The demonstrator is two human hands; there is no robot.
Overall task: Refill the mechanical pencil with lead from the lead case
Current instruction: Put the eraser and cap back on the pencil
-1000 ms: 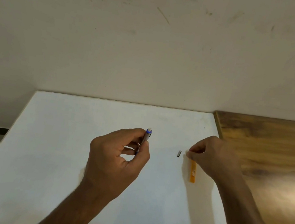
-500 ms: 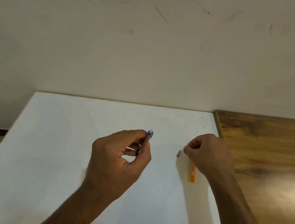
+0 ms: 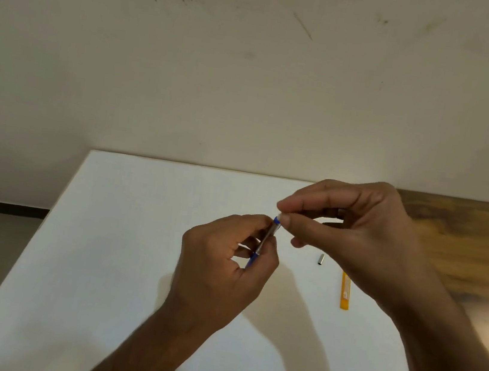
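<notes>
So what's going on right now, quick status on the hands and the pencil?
Left hand grips pencil upright. Right hand pinches at its top end. Lead case and small cap lie on table. Nothing blocking.

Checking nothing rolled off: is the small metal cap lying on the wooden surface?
No, the cap lies on the white table, beside the orange lead case.

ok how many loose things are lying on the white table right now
2: a small dark cap just below the right hand, and the orange lead case nearer the camera, its top end hidden by the wrist.
</notes>
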